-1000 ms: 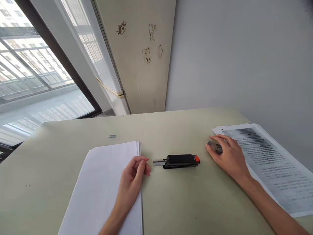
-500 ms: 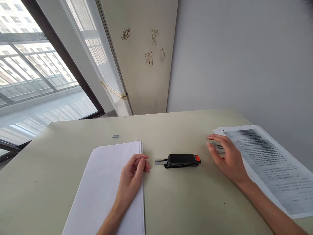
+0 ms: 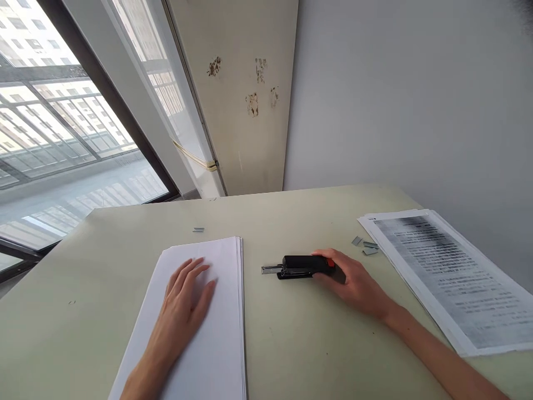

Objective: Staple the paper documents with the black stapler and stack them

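A black stapler (image 3: 302,264) with a red patch at its right end lies on the table, its metal staple tray sticking out to the left. My right hand (image 3: 350,280) grips its right end, thumb on the near side and fingers on the far side. On a stack of blank white paper (image 3: 222,311), my left hand (image 3: 183,305) rests flat with its fingers spread, holding nothing. Between the paper's right edge and the stapler a strip of table shows.
Several strips of staples (image 3: 370,251) lie by a stack of printed sheets (image 3: 449,278) on the right. Another staple strip (image 3: 199,229) is beyond the white paper. Small loose staples (image 3: 72,302) sit at the left of the table (image 3: 287,339). A grey wall (image 3: 395,100) stands behind.
My right hand has moved left from beside the printed sheets and taken hold of the stapler. My left hand has shifted left over the white paper, and its curled fingers have spread out.
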{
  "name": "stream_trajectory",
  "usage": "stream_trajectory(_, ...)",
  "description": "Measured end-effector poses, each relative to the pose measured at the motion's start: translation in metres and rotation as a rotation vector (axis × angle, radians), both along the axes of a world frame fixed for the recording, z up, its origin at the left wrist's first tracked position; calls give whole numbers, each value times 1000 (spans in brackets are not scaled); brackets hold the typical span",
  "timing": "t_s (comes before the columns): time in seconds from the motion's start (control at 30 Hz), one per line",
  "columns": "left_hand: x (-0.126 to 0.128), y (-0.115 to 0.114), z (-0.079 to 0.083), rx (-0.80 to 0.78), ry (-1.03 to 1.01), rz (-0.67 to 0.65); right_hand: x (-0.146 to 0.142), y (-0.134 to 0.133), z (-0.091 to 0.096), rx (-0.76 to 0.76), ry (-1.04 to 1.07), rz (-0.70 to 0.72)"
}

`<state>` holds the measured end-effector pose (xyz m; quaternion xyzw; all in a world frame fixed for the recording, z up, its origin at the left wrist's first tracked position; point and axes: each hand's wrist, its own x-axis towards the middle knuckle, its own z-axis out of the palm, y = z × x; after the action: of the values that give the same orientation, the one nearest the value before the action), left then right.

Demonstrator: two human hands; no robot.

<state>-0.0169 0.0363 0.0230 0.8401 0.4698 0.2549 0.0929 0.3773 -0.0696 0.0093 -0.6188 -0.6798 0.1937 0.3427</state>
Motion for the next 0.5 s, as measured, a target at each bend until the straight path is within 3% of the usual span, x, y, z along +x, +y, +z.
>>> stream_trajectory(0.33,40,-33,8,-67,14,-254,-5,0,6,-29,101,30)
stream_trajectory(0.5,42,-33,5,-83,32,-260,-5,1,7,-44,126,29)
